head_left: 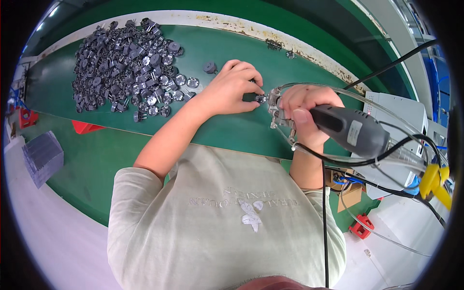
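Over the green surface (222, 130), the left hand (235, 87) pinches a small round part (261, 98) just beside the metal head of the grey tool (353, 128) gripped by the right hand (309, 108), seemingly light, rigid, brittle-pinned, best held by its rim.

The green bench (227, 131) carries a heap of small parts (125, 67) left of the left fingers (252, 75); one grey part (210, 67) lies nearer them, and dark bits (274, 44) and a clear piece (290, 55) lie beyond.
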A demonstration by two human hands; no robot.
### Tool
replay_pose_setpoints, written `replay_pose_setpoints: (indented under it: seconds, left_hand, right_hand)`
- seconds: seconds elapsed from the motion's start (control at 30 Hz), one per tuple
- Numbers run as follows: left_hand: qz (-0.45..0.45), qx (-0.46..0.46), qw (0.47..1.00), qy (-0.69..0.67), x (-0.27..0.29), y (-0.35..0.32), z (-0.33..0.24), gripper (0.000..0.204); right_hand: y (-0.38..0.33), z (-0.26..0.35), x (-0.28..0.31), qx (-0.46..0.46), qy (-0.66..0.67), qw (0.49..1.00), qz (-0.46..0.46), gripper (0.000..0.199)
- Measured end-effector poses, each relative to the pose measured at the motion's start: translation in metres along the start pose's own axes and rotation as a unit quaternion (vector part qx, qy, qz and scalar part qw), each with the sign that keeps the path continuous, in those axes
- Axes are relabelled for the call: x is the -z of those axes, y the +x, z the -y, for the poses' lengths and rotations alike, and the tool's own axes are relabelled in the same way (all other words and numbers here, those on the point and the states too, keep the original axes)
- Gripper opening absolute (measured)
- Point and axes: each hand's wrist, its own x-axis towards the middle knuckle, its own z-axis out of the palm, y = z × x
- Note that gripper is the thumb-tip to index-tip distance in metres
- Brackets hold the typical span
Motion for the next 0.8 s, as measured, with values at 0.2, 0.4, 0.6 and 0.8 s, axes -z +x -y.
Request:
replay_pose_setpoints:
  seconds: [0.2, 0.4, 0.6, 0.8]
  left_hand:
    - [-0.011, 0.001, 1.000, 0.000, -0.001, -0.002, 0.002, 0.026]
    - [0.001, -0.001, 1.000, 0.000, 0.001, -0.001, 0.000, 0.027]
    - [0.006, 0.004, 1.000, -0.003, 0.002, -0.003, 0.000, 0.027]
    - [0.012, 0.009, 1.000, -0.003, 0.003, -0.001, -0.001, 0.027]
  right_hand:
    - [-0.002, 0.033, 0.010, 0.068, 0.033, 0.997, -0.012, 0.029]
    - [-0.011, 0.022, 0.004, 0.033, 0.040, 0.998, -0.021, 0.029]
    - [-0.015, 0.012, 0.006, 0.012, 0.048, 0.999, -0.013, 0.028]
    - [-0.014, 0.010, 0.005, 0.012, 0.047, 0.999, 0.000, 0.028]
